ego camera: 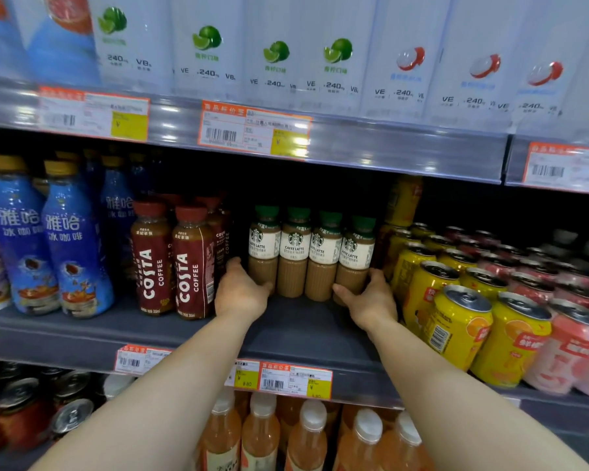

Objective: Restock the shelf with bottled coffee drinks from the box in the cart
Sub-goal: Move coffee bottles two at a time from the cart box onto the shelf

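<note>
Four lattes (312, 253) on shelf (296, 321), front empty. Left hand (240, 292) cups 9 o'clock bottle, right hand (368, 299) 3 o'clock bottle. Cart unseen; remaining stock unknown.

This is a shop, in its drinks aisle. Metal shelves (296, 331) run in tiers, each front edge carrying a clear strip with orange-and-yellow price tags (255, 132) printed with barcodes. The goods stand in rows of identical items facing outward: blue bottles (72, 246), red Costa Coffee bottles (193, 263), green-capped Starbucks latte bottles (295, 251), and yellow cans (456, 329) beside pink cans (572, 348). Above are white cartons (335, 62) with lime pictures, and below are orange drinks with white caps (261, 433).
</note>
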`<state>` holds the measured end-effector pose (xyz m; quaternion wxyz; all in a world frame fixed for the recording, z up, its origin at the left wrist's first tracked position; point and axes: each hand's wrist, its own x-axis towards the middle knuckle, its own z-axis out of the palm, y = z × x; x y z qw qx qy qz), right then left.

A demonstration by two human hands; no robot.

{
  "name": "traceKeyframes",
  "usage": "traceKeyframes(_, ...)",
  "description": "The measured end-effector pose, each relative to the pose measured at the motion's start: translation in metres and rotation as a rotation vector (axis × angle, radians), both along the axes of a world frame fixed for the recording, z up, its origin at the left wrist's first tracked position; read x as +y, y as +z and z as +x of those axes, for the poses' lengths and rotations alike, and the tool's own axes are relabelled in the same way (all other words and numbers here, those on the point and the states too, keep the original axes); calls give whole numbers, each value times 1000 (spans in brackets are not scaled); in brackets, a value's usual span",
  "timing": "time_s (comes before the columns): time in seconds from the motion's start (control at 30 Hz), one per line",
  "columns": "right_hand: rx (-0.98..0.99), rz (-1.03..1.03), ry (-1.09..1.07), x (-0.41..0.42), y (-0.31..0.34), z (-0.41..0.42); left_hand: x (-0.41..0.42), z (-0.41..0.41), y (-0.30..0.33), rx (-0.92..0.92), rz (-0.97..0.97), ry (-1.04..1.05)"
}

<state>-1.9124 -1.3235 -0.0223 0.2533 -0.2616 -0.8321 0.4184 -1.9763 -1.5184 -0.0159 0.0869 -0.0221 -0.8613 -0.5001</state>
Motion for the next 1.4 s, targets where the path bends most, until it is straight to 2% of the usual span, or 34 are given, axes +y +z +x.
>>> traceKeyframes(0.1, 19, -17, 41, 0, -2, 2, -1, -6, 3, 19, -82, -14)
traceKeyframes(0.27, 43, -42, 45, -1, -2, 8, 0, -7, 1, 29, -114, -5)
traceKeyframes(0.63, -18, -82, 16, -14, 12, 18, 2, -7, 4, -9, -39, -21)
traceKeyframes(0.8, -30, 4, 1, -39, 21, 43, 4, 21, 11, 92, -96, -20)
traceKeyframes(0.9, -20, 62, 62, -56, 25, 67, 2, 51, 17, 186, -246, -75)
traceKeyframes(1.0, -29, 111, 131, -66, 26, 103, 8, 91, 27, 166, -560, -223)
traceKeyframes(1.07, -71, 182, 152, -64, 26, 138, 18, 124, 30, 153, -702, -304)
traceKeyframes(1.23, -215, 351, 78, -3, 10, 272, 79, 243, 21, 246, -766, -461)
traceKeyframes(1.4, -374, 391, -169, 96, -11, 424, 189, 373, -3, 307, -804, -771)
